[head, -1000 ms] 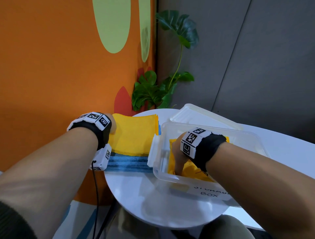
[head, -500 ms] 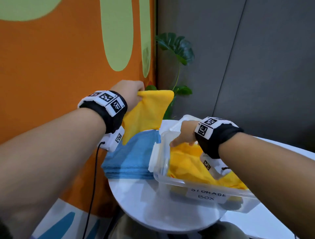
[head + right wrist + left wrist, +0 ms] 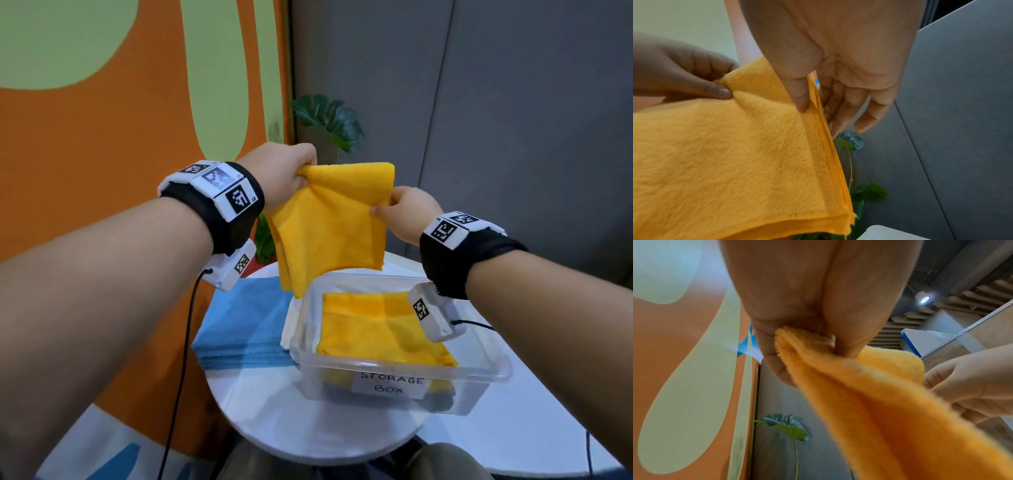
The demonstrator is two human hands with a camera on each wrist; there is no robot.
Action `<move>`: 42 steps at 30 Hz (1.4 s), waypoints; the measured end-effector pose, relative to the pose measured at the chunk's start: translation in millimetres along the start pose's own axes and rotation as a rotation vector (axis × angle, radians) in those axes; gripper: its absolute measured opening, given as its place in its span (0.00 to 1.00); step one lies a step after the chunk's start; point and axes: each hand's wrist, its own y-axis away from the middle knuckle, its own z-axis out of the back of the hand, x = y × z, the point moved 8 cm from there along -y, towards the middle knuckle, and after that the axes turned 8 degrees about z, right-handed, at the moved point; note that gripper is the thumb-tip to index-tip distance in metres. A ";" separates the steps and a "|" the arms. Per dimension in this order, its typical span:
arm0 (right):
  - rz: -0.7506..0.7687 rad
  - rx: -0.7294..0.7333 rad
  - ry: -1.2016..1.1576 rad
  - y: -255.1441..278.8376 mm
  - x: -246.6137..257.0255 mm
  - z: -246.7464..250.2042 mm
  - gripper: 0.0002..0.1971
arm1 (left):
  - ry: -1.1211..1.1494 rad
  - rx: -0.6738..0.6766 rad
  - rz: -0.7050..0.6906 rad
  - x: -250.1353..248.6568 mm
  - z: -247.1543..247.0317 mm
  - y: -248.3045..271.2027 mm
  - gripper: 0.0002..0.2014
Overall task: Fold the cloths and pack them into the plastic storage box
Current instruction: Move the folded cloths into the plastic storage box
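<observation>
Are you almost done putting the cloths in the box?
Partly. One yellow cloth already lies folded in the storage box. The left hand and right hand hold a second yellow cloth up. The blue cloths wait stacked on the table.

— Where am I looking from on the head view?

— From above and behind both forearms, facing forward and down onto the round bench (image 3: 308, 431) and the wall corner.

— And my left wrist view?

— Very near, pointing along the left hand (image 3: 818, 305) and tilted upward to the ceiling.

— The right wrist?

— Equally close, along the right hand (image 3: 838, 65), facing the grey wall.

— What do they share?

— All three catch the held yellow cloth (image 3: 329, 226) and the plant (image 3: 329, 120).
</observation>
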 end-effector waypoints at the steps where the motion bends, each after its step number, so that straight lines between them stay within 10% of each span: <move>1: -0.012 -0.010 -0.021 2.8 -4.1 4.0 0.16 | -0.012 0.008 0.005 -2.2 0.1 0.1 0.03; 13: -0.369 0.275 -0.325 48.4 -65.4 6.9 0.10 | -0.015 0.142 -0.030 -44.4 -15.3 -1.3 0.15; 28: -0.599 0.603 -0.054 84.0 -114.1 -48.5 0.10 | -0.161 0.428 -0.075 -85.9 -115.3 9.2 0.15; 36: -0.569 0.573 -0.035 80.6 -110.9 -49.9 0.21 | -0.181 0.465 -0.055 -81.9 -130.5 9.1 0.18; 42: -0.119 0.508 0.535 48.6 -73.8 -39.5 0.21 | -0.245 0.506 -0.028 -65.7 -127.9 11.9 0.22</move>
